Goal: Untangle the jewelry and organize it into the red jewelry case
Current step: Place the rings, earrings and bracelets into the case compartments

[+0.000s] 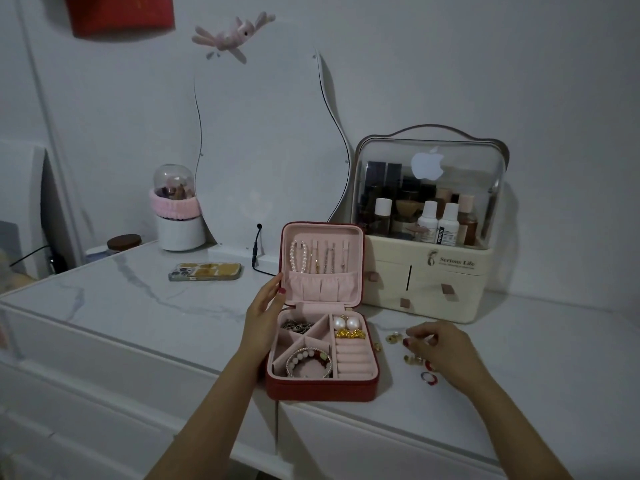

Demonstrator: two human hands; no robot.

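Head view: the open red jewelry case [320, 388] is steadied on the desk [138, 299] by the left hand [265, 315], fingers straight; loose rings [414, 358] are being pinched at by the right hand [438, 346].

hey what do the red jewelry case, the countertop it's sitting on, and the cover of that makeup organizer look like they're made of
Red jewelry case: looks like faux leather outside, matte with a faint sheen; pink lining looks velvety, no glare. Countertop: marble or marble-look, white with grey veins, glossy reflections; can't tell which. Makeup organizer cover: clear hard plastic, bottles show through.
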